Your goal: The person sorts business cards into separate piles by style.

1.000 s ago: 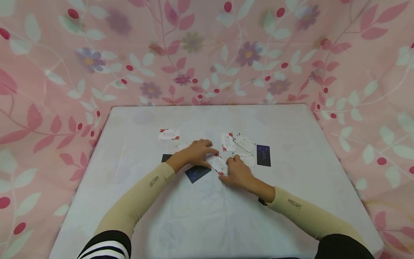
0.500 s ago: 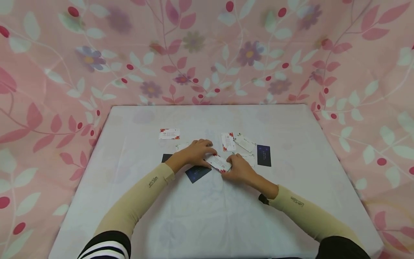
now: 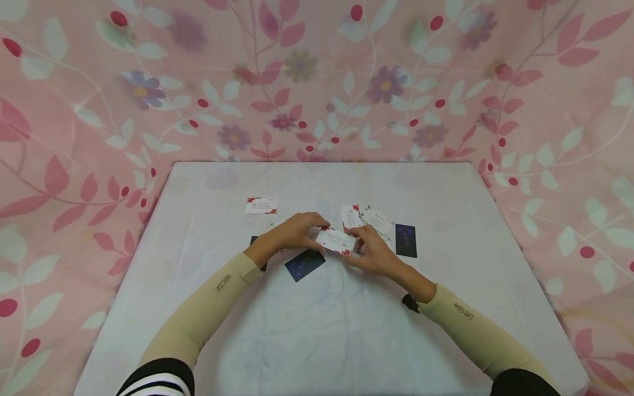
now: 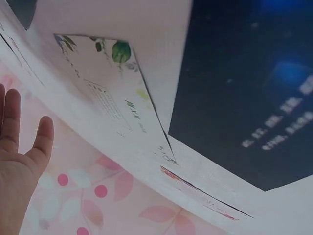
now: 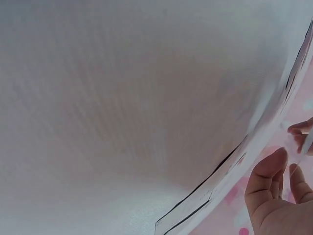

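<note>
Both hands hold a white business card with red flower corners [image 3: 337, 241] over the middle of the table. My left hand [image 3: 296, 231] grips its left end between fingers and thumb; my right hand [image 3: 376, 254] pinches its right end. Whether it is one card or a stack I cannot tell. Below the left hand lies a dark blue card [image 3: 305, 265]. Another dark card [image 3: 255, 239] is mostly covered by the left wrist. A green-leaf card [image 4: 102, 93] shows in the left wrist view. Beyond the right hand lie a red-flowered card [image 3: 350, 215] and a partly hidden leafy card [image 3: 378, 221].
On the white-covered table [image 3: 307, 335], a red-flowered card [image 3: 261, 205] lies back left and a dark blue card [image 3: 406, 240] lies right. A pink floral cloth [image 3: 317, 82] hangs behind and along both sides.
The red-flowered card has turned from slanted to nearly level across and moved slightly up and away. My right hand has turned with it and now pinches its end; the left has shifted little.
</note>
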The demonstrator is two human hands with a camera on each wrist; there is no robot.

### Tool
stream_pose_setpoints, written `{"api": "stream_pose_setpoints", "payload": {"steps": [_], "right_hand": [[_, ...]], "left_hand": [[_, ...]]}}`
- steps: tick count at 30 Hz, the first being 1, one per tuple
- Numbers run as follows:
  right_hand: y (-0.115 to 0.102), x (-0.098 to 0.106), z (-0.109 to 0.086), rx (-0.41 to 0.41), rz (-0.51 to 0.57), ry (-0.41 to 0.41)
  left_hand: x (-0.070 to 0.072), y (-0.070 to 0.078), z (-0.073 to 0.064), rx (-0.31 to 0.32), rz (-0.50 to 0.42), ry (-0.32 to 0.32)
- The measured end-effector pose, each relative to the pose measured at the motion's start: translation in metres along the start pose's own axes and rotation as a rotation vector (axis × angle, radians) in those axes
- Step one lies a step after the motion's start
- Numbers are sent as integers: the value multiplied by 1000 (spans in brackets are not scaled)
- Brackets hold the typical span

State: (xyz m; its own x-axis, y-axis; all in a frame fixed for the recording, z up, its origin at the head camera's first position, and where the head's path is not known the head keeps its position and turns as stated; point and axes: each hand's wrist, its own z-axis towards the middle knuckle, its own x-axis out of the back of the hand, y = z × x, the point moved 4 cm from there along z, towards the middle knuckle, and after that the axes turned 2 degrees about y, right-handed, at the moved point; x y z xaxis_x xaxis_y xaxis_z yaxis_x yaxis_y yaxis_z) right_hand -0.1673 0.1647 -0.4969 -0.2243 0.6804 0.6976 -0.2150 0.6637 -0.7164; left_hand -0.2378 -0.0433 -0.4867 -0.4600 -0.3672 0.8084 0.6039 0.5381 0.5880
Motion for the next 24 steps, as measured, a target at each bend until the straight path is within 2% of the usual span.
{"api": "stream_pose_setpoints", "payload": {"steps": [6, 11, 18, 24], "right_hand": [[-2, -1, 2, 30, 10, 28], [-4, -1, 4, 62, 4, 56], [-6, -2, 6, 100, -21, 72], [-10, -5, 15, 115, -50, 72]], "left_hand": [[2, 6, -8, -4, 9, 50], [0, 3, -14, 20, 11, 69], [0, 0, -24, 19, -12, 85], [3, -4, -31, 33, -17, 126]]}}
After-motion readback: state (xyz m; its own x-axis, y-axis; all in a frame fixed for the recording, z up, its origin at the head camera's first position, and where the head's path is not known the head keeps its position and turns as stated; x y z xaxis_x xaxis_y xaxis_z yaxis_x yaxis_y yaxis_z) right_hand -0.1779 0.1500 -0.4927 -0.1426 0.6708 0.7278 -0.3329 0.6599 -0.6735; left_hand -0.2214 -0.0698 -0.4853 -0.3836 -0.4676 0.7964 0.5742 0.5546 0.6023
